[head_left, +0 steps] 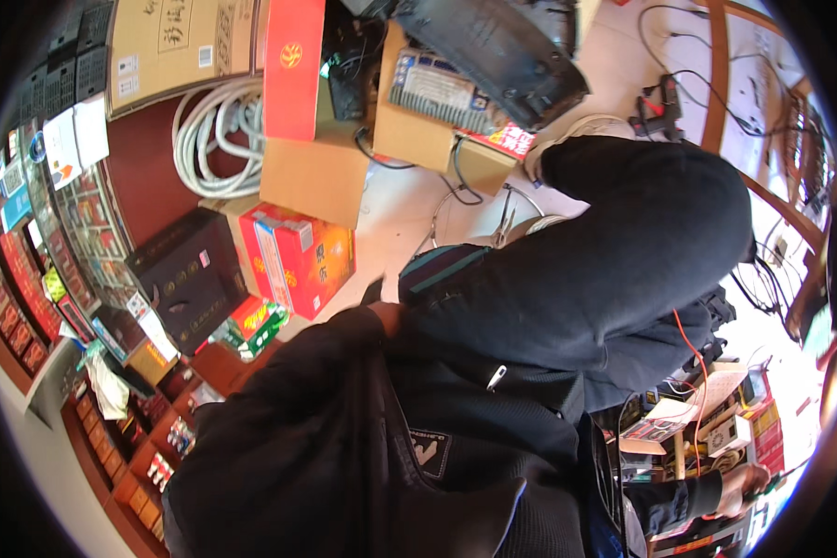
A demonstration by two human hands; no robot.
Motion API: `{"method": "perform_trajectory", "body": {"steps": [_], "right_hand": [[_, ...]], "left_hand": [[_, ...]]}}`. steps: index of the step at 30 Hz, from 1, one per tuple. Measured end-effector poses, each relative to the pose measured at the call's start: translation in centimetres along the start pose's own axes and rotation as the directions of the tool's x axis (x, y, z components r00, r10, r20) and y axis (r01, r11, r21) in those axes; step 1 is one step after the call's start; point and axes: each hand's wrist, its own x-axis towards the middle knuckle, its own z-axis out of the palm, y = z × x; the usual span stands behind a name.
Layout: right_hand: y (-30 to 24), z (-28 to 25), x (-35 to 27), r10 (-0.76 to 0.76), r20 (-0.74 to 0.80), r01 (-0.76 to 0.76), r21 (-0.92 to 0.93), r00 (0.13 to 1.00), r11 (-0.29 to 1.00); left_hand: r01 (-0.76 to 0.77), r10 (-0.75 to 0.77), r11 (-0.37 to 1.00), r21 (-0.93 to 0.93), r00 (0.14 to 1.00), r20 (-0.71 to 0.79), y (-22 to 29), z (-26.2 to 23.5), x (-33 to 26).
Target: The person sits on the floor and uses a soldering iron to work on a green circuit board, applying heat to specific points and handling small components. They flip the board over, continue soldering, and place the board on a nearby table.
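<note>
At the lower right, my right hand (742, 490) is closed around a slim tool with a green handle (764, 487) and a thin shaft pointing away. It looks like a screwdriver, though it is small and near the bright rim. An orange cord (704, 372) runs down close to that wrist. Of my left hand (388, 319), only a bit of skin shows past the dark sleeve, against my thigh by a dark striped seat edge (442, 270). Its fingers are hidden. My bent leg (577, 260) in black trousers fills the middle.
Red gift boxes (302, 260), a black case (191, 279) and a coiled white hose (219, 139) stand to the left. An open carton (418, 139) holds electronic parts at the top. A cordless drill (658, 107) lies on the floor near loose cables. Shelves with packs line the left.
</note>
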Motion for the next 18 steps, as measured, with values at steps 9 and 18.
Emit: {"method": "perform_trajectory", "body": {"steps": [9,18], "right_hand": [[2.1,1.2,0.3,-0.017,-0.090,0.003,-0.159,0.996,0.987],[1.8,2.2,-2.2,-0.025,-0.116,0.006,-0.161,0.993,0.987]], "left_hand": [[0.318,-0.317,0.937,-0.142,0.948,0.034,-3.4,9.9,3.1],[0.070,-0.331,0.853,-0.517,0.838,-0.433,-7.5,13.6,8.3]]}}
